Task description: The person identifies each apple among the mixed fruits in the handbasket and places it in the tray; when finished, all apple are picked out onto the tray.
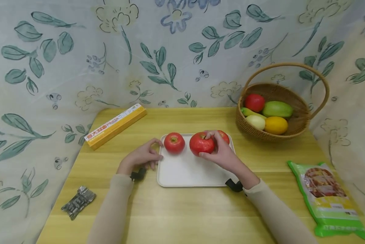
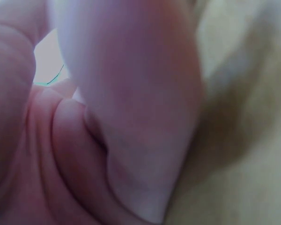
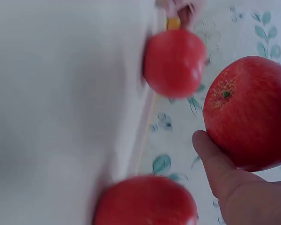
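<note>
My right hand (image 1: 224, 155) grips a red apple (image 1: 199, 145) between thumb and fingers over the white rectangular tray (image 1: 182, 173). In the right wrist view the held apple (image 3: 250, 112) hangs apart from the tray surface, its stem end showing. A second red apple (image 1: 174, 143) sits in the tray's back left corner. Partly hidden behind my right hand, a third apple (image 1: 225, 137) lies at the back right. My left hand (image 1: 142, 156) rests at the tray's left rim, fingers loosely bent; thumb and index tip are by the edge. Its own fingers (image 2: 131, 103) fill the left wrist view.
At the back right stands a wicker basket (image 1: 262, 135) with a tall handle and several fruits and vegetables. A yellow pasta box (image 1: 115, 127) lies back left. A dark wrapped packet (image 1: 78, 202) is front left, a green food bag (image 1: 329, 200) on the right. Patterned cloth (image 1: 176, 51) hangs behind.
</note>
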Demonstrator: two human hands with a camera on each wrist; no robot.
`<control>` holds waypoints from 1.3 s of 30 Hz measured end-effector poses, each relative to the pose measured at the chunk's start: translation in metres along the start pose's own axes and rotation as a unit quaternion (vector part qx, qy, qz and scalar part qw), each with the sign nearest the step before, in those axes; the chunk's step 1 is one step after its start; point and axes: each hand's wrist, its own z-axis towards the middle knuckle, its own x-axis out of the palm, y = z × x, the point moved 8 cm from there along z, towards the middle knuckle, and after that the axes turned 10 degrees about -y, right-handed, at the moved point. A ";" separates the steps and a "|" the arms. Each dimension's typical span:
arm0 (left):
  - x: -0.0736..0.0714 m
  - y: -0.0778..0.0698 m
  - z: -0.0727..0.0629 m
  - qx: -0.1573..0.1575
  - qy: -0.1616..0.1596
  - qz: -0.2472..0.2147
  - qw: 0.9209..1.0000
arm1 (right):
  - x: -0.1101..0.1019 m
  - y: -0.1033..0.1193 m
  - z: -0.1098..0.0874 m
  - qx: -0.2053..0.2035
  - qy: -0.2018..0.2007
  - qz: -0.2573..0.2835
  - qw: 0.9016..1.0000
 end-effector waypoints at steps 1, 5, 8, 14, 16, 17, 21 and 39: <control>0.000 -0.001 0.001 0.001 0.001 -0.001 1.000 | 0.007 0.000 -0.004 -0.003 0.009 -0.003 1.000; 0.000 -0.003 0.001 -0.003 0.001 -0.003 1.000 | 0.032 -0.001 -0.016 -0.007 0.042 0.000 0.999; 0.000 -0.002 0.001 -0.006 0.002 -0.004 1.000 | 0.050 -0.002 -0.024 -0.011 0.066 0.014 0.998; 0.001 -0.005 -0.001 -0.004 0.003 -0.005 1.000 | 0.076 -0.004 -0.031 -0.037 0.093 0.005 0.995; 0.000 -0.005 -0.001 -0.004 0.002 -0.004 1.000 | 0.081 -0.004 -0.032 -0.036 0.097 0.002 0.995; 0.000 -0.005 -0.001 -0.004 0.003 -0.003 1.000 | 0.083 -0.003 -0.032 -0.035 0.098 -0.001 0.995; 0.000 -0.004 -0.001 -0.005 0.003 -0.002 1.000 | 0.092 0.000 -0.033 -0.043 0.110 -0.009 0.993; -0.001 -0.006 -0.002 -0.007 0.004 -0.004 1.000 | 0.112 0.000 -0.039 -0.079 0.155 -0.047 0.984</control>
